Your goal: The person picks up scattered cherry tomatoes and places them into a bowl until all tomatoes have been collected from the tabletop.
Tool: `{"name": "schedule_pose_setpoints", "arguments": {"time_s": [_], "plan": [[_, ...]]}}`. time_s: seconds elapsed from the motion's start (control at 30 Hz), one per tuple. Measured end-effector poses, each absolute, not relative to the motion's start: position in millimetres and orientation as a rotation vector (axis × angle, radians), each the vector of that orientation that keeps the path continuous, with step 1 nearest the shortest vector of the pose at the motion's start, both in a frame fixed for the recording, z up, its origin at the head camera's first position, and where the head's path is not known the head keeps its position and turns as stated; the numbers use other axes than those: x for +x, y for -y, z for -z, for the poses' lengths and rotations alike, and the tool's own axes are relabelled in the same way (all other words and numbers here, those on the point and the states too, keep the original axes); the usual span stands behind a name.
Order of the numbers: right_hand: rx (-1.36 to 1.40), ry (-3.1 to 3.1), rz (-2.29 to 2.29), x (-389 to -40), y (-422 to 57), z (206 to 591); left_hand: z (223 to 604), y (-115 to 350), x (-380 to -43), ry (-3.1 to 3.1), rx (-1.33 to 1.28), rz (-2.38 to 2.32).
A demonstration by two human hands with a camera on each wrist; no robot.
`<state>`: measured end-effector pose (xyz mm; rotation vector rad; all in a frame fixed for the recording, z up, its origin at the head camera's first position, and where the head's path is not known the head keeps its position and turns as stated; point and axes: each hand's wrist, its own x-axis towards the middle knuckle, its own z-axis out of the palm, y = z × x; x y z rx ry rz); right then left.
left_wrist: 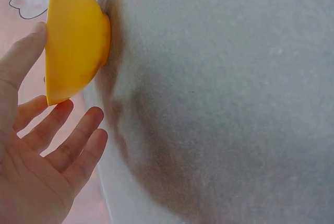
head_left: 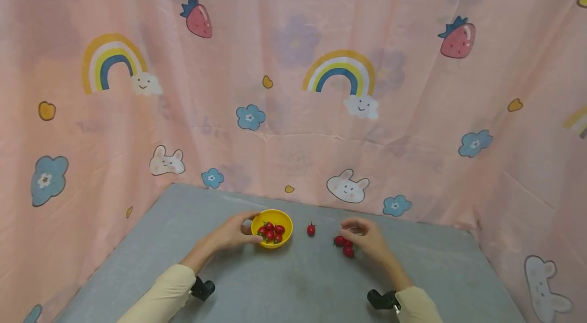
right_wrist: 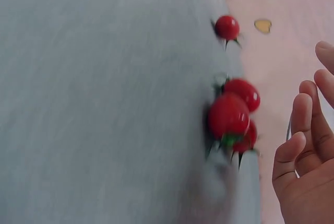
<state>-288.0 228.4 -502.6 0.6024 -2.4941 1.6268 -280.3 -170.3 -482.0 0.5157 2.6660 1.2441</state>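
Note:
My left hand (head_left: 235,233) grips the rim of a small yellow bowl (head_left: 275,216) between thumb and fingertips; the other fingers are spread below it in the left wrist view. Several red cherry tomatoes (head_left: 269,235) with green stems lie inside the bowl. To its right, a single cherry tomato (head_left: 311,230) sits on the table. My right hand (head_left: 370,240) hovers beside three clustered cherry tomatoes (head_left: 348,251), its fingers loosely bent. In the right wrist view a gap shows between that hand and the cluster (right_wrist: 228,117), and nothing is held.
A grey table (head_left: 298,287) lies under everything. Pink curtain (head_left: 293,150) printed with rainbows, rabbits and strawberries hangs behind the table and along its sides. Black wrist mounts (head_left: 202,288) are strapped near both cream sleeves (head_left: 160,295).

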Motion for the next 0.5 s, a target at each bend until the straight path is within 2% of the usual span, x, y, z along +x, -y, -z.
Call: {"name": "schedule_pose_setpoints", "arguments": {"time_s": [0.5], "plan": [[0.603,2.547,-1.56,-270,-265,512,484,171,-281,-2.648,0.51,-1.263]]}}
